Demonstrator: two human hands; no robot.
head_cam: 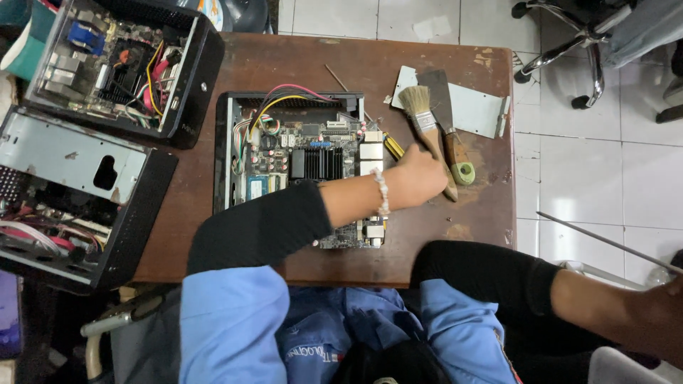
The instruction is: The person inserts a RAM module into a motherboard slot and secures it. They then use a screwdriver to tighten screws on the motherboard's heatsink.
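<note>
1. left hand [420,178] reaches across mid-frame over the open computer case [299,167], forearm stretched right, fingers curled round the handle of the paint brush [427,131]; bristles point toward the top of the frame
2. brush lies on the brown table [469,213], right of centre, beside a scraper [445,114]
3. right hand [669,313] sits at the lower right edge, arm off the table; can't tell its grip

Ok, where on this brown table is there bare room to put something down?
Bare wood on the table lies near the front right corner, below the brush, and along the back edge behind the open computer case. The right side around the brush, scraper and metal plate is crowded.
</note>
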